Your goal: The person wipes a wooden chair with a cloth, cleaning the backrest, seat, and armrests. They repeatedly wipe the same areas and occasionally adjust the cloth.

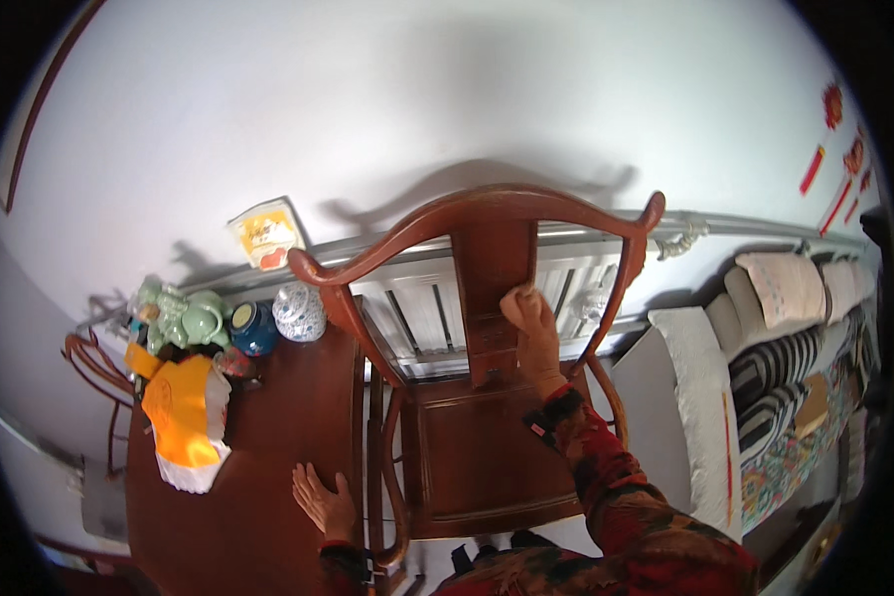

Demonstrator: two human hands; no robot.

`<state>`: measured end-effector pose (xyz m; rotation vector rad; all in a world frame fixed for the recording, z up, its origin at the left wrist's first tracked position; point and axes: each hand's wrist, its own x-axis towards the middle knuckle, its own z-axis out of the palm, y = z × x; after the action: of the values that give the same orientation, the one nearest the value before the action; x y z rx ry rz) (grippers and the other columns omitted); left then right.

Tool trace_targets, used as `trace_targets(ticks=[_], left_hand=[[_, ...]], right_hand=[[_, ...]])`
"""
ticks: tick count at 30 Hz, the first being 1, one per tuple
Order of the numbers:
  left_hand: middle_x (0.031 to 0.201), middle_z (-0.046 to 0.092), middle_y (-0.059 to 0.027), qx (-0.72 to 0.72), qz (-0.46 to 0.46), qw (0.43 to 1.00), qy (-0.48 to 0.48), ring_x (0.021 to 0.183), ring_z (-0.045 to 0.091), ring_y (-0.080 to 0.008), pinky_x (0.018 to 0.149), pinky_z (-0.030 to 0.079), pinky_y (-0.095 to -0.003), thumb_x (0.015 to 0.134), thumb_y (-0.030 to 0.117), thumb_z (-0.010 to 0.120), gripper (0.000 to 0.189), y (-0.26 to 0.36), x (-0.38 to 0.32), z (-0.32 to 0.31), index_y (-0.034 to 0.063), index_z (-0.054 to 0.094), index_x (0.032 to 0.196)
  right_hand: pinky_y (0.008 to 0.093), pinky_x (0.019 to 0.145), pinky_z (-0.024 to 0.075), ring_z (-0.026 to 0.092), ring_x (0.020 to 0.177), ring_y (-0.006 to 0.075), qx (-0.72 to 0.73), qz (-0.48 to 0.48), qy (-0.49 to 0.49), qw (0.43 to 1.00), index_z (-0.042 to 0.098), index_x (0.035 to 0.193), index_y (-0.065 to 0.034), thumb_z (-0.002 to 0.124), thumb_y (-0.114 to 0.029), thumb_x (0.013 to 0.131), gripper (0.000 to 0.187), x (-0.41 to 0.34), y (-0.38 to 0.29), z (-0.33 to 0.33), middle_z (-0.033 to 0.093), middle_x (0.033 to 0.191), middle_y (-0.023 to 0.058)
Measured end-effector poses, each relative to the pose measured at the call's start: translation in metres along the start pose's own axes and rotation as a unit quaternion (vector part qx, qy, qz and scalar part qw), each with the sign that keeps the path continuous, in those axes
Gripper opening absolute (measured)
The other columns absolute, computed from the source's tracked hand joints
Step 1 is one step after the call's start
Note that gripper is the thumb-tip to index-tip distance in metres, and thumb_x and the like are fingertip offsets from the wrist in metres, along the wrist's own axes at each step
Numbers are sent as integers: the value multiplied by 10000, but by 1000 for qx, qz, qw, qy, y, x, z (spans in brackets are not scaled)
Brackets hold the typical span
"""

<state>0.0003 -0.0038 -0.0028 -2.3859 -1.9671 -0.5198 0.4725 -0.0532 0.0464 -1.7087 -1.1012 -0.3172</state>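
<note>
A reddish-brown wooden armchair [492, 447] with a curved top rail stands before me, its back towards the wall. My right hand [538, 346] is at the right edge of the chair's back splat [492, 261], closed around a bunched pinkish-beige cloth [520, 304]. My left hand [324, 501] is at the near right part of a dark red-brown wooden table [268, 417], palm down with the fingers apart and nothing in it. Whether its palm presses on the tabletop is hard to tell.
Green ceramic figurine [194, 316], blue jar [253, 328], blue-and-white lidded jar [299, 313] and orange-and-white cloth [182, 417] are on the table. A white radiator [417, 313] is behind the chair. A sofa with a white cover [696, 395] stands at right.
</note>
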Motion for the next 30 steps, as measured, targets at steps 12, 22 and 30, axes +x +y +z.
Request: trace_targets(ticks=[12,22,30], left_hand=[[1586,387,-158,-19,-26,999,-18,1514,296,-337,1256,202,-501,941,361,649,676,-3,1,2,4,445,1479],[1595,377,-151,-21,-23,999,-18,1520,289,-326,1261,191,-494,932,350,660,680,-6,2,6,10,440,1479],[1598,375,-150,-13,-19,1000,-20,1525,282,-318,1261,187,-490,960,362,630,662,-5,2,5,18,428,1489]], right_hand=[[512,1143,371,469,1382,356,-118,-393,75,909,619,1346,-263,657,-84,862,517,151,-83,18,489,1474,83],[530,1232,232,319,1490,265,-340,-416,-230,811,638,1290,-136,622,-178,882,411,20,-7,60,454,1489,48],[518,1264,202,327,1492,309,-305,-399,-229,834,687,1206,-173,632,-157,885,326,8,19,46,444,1533,27]])
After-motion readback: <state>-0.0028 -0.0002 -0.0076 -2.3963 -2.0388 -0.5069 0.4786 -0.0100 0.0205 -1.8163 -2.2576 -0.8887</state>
